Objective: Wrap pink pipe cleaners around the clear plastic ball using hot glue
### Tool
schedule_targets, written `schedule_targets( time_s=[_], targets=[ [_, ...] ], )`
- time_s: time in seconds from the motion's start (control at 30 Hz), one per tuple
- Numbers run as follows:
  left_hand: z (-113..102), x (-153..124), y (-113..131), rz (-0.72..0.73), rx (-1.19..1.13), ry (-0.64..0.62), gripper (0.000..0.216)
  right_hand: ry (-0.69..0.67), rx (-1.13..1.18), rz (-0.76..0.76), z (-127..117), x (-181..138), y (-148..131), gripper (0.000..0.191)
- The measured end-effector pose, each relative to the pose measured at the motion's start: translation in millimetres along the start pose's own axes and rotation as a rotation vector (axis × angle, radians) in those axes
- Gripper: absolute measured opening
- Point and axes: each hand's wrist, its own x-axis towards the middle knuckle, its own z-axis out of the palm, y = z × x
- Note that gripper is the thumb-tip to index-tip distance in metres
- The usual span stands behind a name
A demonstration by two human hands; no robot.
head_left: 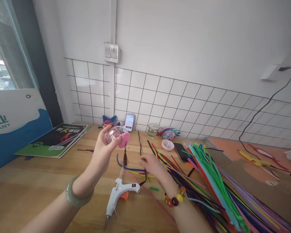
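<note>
My left hand [104, 147] is closed around a clear plastic ball [115, 134] with a pink coiled disc [125, 139] on its right side. A dark brown tassel [125, 158] hangs below the disc. Over the table, my right hand [151, 163] is slightly blurred, its fingers curled together; whether anything is between them I cannot make out. It is beside a blue pipe cleaner [131, 169] and the left edge of a pile of coloured pipe cleaners [184, 181]. Between my arms lies a white glue gun [120, 192] with a small red light lit.
At the back stand a phone [129, 123], a glass jar [152, 131], a pink bowl [168, 145] and two colourful fish figures. A dark phone [181, 152] lies by the green pipe cleaners [215, 181]. A yellow glue gun [253, 158] is right; a book [55, 140] is left.
</note>
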Motion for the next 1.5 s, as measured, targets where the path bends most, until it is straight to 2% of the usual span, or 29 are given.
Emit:
schedule_targets(
  time_s=[0.07,0.2,0.37,0.5,0.63,0.77,0.87,1.0,1.17,1.5],
  targets=[
    [2,-4,-3,-0.047,-0.008,-0.037,0.073,0.033,-0.184,0.111,-15,8,15,0.018],
    [6,-10,-6,-0.124,0.001,-0.101,0.076,0.051,-0.404,0.254,-26,11,38,0.029],
    [7,-13,-5,-0.144,0.032,-0.114,0.075,0.084,-0.407,0.241,-29,9,43,0.028],
    [10,-15,-3,-0.146,0.049,-0.117,0.077,0.184,-0.284,0.120,-53,14,22,0.024],
    [10,-18,-5,-0.151,0.074,-0.175,0.078,0.282,-0.142,-0.017,-75,2,-25,0.030],
    [10,-24,-4,-0.162,0.095,-0.269,0.072,0.256,0.035,-0.192,-74,-25,-79,0.020],
    [11,-29,0,-0.196,0.105,-0.357,0.071,0.204,0.104,-0.280,-65,-40,-104,0.014],
    [12,-33,3,-0.222,0.125,-0.488,0.071,0.189,0.125,-0.299,-59,-44,-113,0.013],
    [10,-33,1,-0.209,0.097,-0.573,0.067,0.083,0.148,-0.289,-61,-40,-110,0.015],
    [11,-34,2,-0.191,0.108,-0.617,0.065,0.035,0.192,-0.257,-58,-41,-109,0.011]
  ],
)
